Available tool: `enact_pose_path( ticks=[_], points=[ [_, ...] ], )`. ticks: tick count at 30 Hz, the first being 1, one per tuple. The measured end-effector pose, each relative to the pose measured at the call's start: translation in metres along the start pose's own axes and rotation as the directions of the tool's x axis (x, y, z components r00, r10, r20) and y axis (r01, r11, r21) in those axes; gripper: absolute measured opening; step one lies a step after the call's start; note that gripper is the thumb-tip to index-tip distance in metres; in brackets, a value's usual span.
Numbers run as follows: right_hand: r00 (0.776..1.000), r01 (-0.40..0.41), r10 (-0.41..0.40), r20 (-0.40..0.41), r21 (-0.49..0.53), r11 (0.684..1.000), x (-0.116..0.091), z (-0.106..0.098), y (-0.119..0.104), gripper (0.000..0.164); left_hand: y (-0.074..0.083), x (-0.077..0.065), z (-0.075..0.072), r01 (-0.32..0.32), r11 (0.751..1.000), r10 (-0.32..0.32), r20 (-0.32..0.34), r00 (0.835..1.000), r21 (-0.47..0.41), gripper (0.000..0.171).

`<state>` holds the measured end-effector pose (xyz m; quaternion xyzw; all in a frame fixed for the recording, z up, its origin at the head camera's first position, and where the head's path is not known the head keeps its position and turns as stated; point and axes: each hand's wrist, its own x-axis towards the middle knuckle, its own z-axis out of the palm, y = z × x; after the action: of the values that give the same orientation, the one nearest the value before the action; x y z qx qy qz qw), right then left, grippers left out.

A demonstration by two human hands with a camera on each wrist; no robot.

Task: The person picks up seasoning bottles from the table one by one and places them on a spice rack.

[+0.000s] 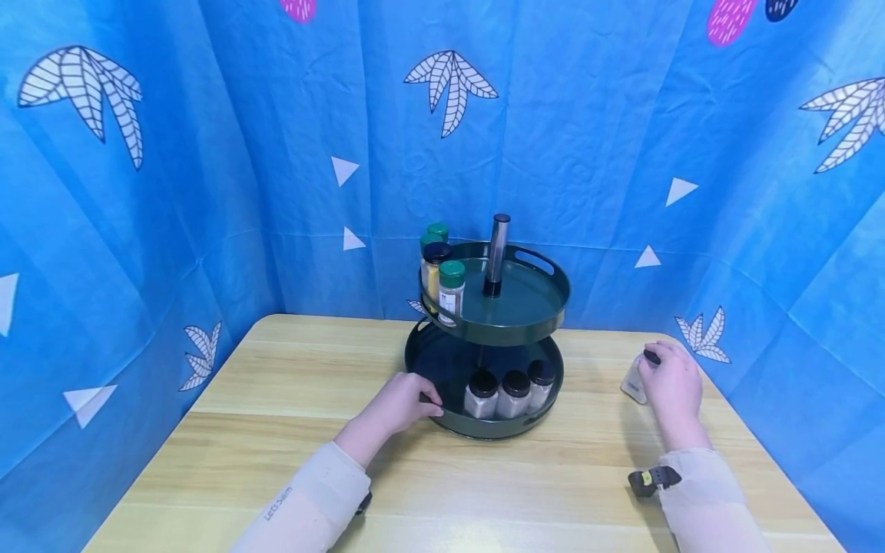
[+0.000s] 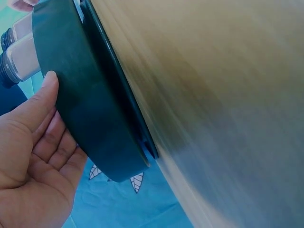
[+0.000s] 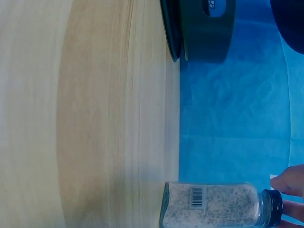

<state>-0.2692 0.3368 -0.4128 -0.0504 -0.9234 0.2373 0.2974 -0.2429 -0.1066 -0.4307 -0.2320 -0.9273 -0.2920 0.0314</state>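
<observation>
A two-tier dark green turntable rack [image 1: 501,332] stands on the table. My left hand [image 1: 404,403] grips the rim of its lower tray [image 2: 90,95] at the near left, thumb on the rim and the other fingers bent beside it. Far to the right, my right hand [image 1: 672,384] pinches the black cap of a glass seasoning jar [image 3: 213,204]. That jar has a barcode label and speckled pale contents; its base is close to the tabletop. Three jars [image 1: 514,395] with black lids stand at the front right of the lower tray.
On the left of the upper tray [image 1: 532,332] stand several jars, most with green caps [image 1: 452,274] and one with a dark cap [image 1: 437,252]. A metal post [image 1: 498,250] rises from its middle. Blue patterned cloth [image 1: 588,153] surrounds the wooden table [image 1: 311,361] at the back and sides.
</observation>
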Motion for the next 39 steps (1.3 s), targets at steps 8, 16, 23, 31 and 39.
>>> enact_pose_path(
  ticks=[8, 16, 23, 31, 39],
  points=[
    [0.999, -0.011, 0.012, 0.030, -0.008, 1.000, 0.001, 0.001, 0.002, 0.031, 0.001, 0.001, -0.002, 0.019, 1.000, -0.019, 0.012, 1.000, -0.001, 0.006],
    [0.999, 0.004, -0.003, 0.044, -0.029, 1.000, 0.003, 0.004, 0.008, 0.033, 0.001, 0.001, -0.002, 0.043, 0.999, -0.043, 0.036, 0.998, 0.003, 0.005],
    [0.999, 0.032, -0.032, 0.016, -0.030, 0.999, 0.006, 0.007, 0.013, 0.030, 0.001, 0.002, -0.002, 0.039, 0.999, -0.040, 0.037, 0.999, 0.014, 0.005],
    [0.998, 0.065, -0.066, -0.007, -0.029, 0.997, 0.008, 0.010, 0.016, 0.027, 0.001, 0.002, -0.002, 0.056, 0.998, -0.057, 0.045, 0.997, 0.011, 0.005],
    [0.995, 0.099, -0.101, -0.028, -0.044, 0.994, 0.010, 0.007, 0.016, 0.024, 0.003, 0.003, -0.002, 0.050, 0.999, -0.050, 0.041, 0.998, 0.013, 0.005]
  ],
)
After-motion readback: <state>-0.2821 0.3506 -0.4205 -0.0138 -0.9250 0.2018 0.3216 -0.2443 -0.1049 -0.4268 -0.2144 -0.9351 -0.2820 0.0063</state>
